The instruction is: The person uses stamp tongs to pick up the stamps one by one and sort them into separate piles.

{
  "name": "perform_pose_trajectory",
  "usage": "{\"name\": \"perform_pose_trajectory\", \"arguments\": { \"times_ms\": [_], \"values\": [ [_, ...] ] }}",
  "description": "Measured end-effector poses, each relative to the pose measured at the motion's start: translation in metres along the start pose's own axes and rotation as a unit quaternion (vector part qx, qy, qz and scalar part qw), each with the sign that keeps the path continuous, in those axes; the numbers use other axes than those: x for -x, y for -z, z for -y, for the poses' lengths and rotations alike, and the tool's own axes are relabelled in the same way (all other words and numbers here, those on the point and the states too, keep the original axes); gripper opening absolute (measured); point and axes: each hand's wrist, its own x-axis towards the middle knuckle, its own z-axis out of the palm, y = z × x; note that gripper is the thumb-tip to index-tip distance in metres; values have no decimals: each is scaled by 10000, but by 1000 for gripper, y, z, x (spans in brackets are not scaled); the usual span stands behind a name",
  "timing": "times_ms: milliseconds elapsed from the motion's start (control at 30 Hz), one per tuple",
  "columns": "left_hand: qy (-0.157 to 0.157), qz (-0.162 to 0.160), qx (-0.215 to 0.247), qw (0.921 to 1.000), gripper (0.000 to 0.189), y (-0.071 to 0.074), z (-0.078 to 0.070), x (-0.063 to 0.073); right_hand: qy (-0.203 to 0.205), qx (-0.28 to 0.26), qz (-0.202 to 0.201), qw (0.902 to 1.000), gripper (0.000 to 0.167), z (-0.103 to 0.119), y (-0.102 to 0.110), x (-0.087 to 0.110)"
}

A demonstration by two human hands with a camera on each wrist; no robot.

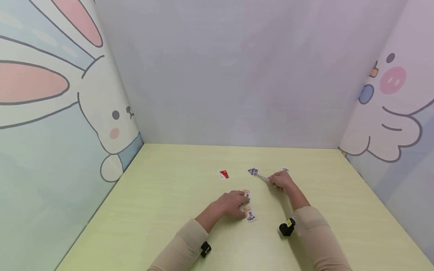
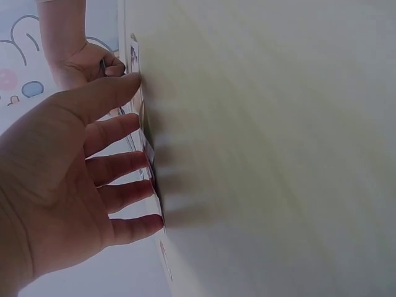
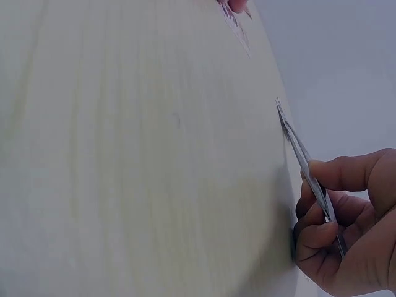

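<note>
My right hand [image 1: 281, 180] pinches a pair of metal tweezers [image 3: 314, 185] between thumb and curled fingers. The tweezers' tips reach the edge of two small dark-patterned cards [image 1: 254, 172], which lie partly overlapped on the table; whether they grip one I cannot tell. With its fingers spread and fairly straight, my left hand [image 1: 232, 204] rests its fingertips on or beside picture cards. One printed card [image 1: 250, 214] lies by the thumb, and another card [image 1: 247, 194] shows past the fingers. Part of these cards is hidden under the left hand.
A red and white card [image 1: 224, 174] lies left of the dark cards. Beyond my right hand another card [image 1: 285, 169] is partly visible. The pale yellow table [image 1: 162, 188] meets a plain back wall [image 1: 230, 75], with cartoon-printed walls on both sides.
</note>
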Motion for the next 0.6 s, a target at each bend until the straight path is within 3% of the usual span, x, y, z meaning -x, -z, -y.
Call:
{"name": "perform_pose_trajectory", "arguments": {
  "times_ms": [300, 600],
  "values": [
    [-46, 65, 76, 9999, 46, -1, -1, -1, 26, 6, -15, 10000, 29, 0, 1, 5],
    [4, 20, -39, 10000, 46, 2, -3, 1, 313, 43, -46, 9995, 27, -2, 9, 23]
  ]
}}
